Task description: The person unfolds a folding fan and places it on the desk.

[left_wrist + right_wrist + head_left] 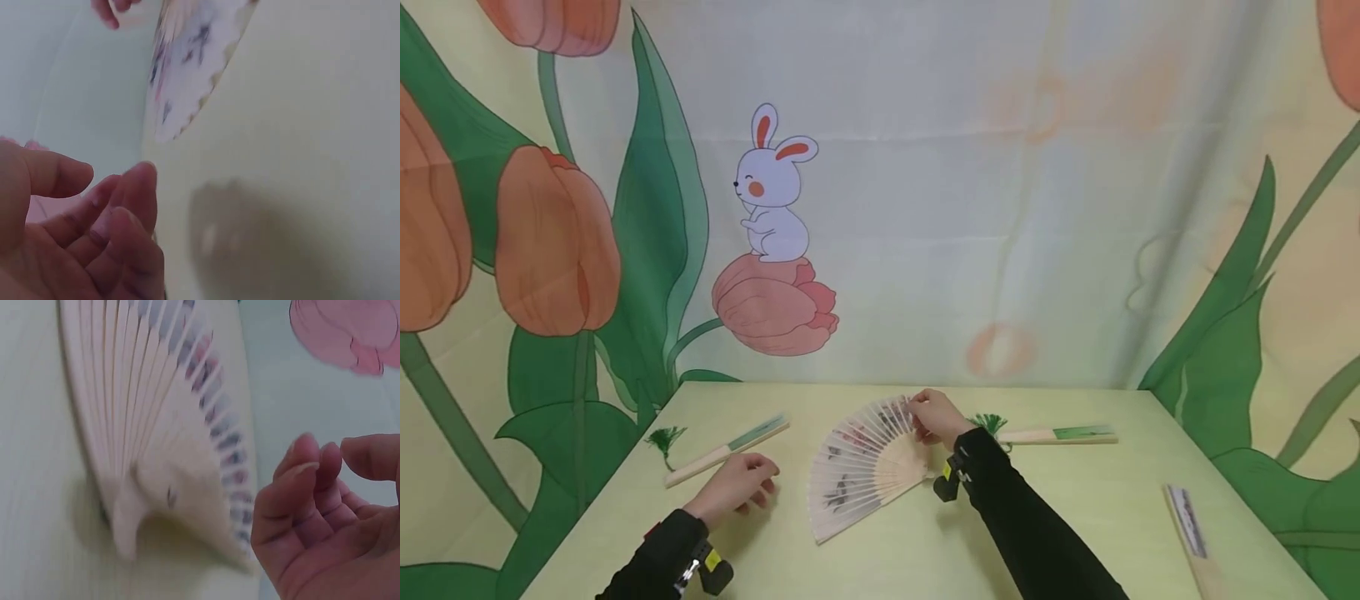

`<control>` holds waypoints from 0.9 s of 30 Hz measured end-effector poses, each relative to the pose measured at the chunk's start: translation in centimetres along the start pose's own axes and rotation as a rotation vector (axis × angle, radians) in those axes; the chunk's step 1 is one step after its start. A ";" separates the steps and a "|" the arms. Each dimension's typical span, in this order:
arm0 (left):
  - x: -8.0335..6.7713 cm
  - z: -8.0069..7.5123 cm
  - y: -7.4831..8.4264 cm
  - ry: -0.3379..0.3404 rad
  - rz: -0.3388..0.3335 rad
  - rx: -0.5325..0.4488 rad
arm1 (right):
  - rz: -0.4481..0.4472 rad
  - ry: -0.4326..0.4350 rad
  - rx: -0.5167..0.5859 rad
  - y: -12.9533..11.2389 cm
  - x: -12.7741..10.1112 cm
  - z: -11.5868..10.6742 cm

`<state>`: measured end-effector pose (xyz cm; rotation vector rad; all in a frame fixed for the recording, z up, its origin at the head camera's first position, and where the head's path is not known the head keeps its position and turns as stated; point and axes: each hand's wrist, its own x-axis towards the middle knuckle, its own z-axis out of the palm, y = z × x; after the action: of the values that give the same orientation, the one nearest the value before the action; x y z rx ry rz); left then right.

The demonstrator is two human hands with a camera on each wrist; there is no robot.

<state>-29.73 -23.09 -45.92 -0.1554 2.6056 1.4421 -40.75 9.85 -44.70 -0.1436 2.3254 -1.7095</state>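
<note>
A pale folding fan (847, 479) with wooden ribs and a dark and pink print lies spread on the table. My right hand (936, 417) is at its upper right edge and overlaps it in the head view. In the right wrist view that hand (325, 519) has loosely bent fingers, a gap between thumb and fingertips, and nothing in its grasp. Left of the fan, my left hand (737, 483) hovers over the table with relaxed fingers. The left wrist view shows the same hand (87, 231) holding nothing, its shadow on the tabletop.
Behind my left hand lies a folded fan (730, 450) with a green tassel (666, 437). Another folded fan (1063, 435), also tasselled, is at the back right. A third folded fan (1187, 529) lies near the right edge. A printed cloth backdrop (917, 250) hangs behind the table.
</note>
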 end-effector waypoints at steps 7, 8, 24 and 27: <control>2.3 -2.7 -0.8 0.084 0.038 0.099 | -0.026 -0.134 -0.002 -2.4 -0.5 3.7; 2.7 -3.0 -1.0 0.096 0.052 0.136 | -0.029 -0.150 -0.010 -2.7 -0.7 4.2; 5.4 -5.9 -1.3 0.100 0.096 0.586 | -0.125 -0.481 -0.066 -6.9 -5.6 11.0; 5.5 -5.8 -0.7 0.064 0.069 0.669 | -0.132 -0.520 -0.058 -7.4 -6.3 11.9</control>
<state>-35.50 -28.43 -44.56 -0.0262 3.0000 0.5185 -32.08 -1.95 -40.06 -0.6783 2.0065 -1.4385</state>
